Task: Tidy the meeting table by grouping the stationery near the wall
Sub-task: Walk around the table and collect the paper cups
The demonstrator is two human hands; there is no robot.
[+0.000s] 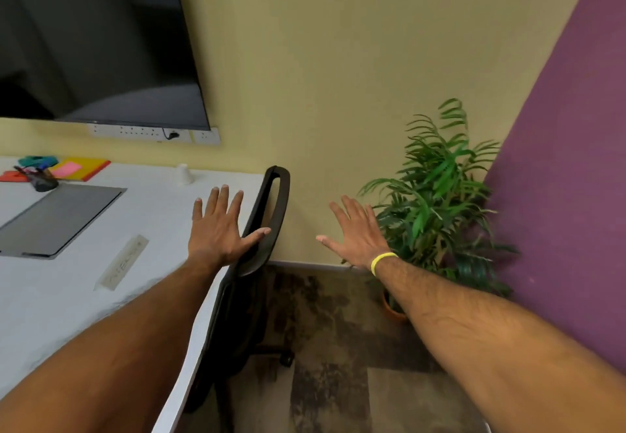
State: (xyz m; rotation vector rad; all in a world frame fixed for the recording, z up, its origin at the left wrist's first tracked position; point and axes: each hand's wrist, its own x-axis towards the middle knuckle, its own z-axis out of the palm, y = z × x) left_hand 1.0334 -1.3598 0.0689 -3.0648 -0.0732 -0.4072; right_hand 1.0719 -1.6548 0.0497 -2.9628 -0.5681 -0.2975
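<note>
While both arms stretched out ahead of the person, neither hand had anything in it. The left hand (220,229) was spread flat, fingers wide, over the near corner of the white table (162,215), its thumb lying against the arm of the black chair (267,225) pushed in at the table's edge. The right hand (357,232), a yellow band (382,263) at its wrist, hung just as open over the floor, in front of the potted plant (437,192).

The stationery (50,170) lay well away from both hands, at the far left of the table close under the wall: a yellow pad with a pink sticky note on it, something red, something teal, and a dark holder with pens, all bunched together. By my reckoning the grouping looked largely done.

A small white cup (184,175) stood alone near the wall and a grey laptop (61,219) lay closed between the hands and the pile. Any reach towards the pile would have to cross these, so a careless sweep of the forearm might have toppled the cup or nudged the laptop. The chair might also have rolled if leaned upon.

A clear nameplate (123,263) lay on the table with printing too blurred to read; I could make out no brand anywhere.
</note>
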